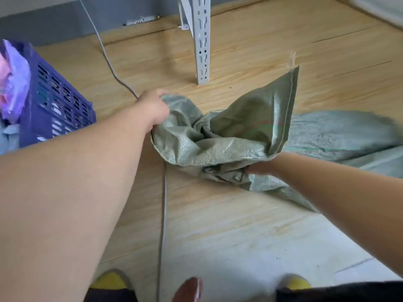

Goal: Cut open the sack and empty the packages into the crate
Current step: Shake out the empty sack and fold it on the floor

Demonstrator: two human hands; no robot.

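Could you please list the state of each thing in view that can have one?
Sack: limp and crumpled, lifted off the floor, gripped at two places.
Left hand: grips the sack's upper edge.
Right hand: grips the sack's lower folds.
Crate: upright on the floor, packages already inside.
Second sack: lying flat on the floor.
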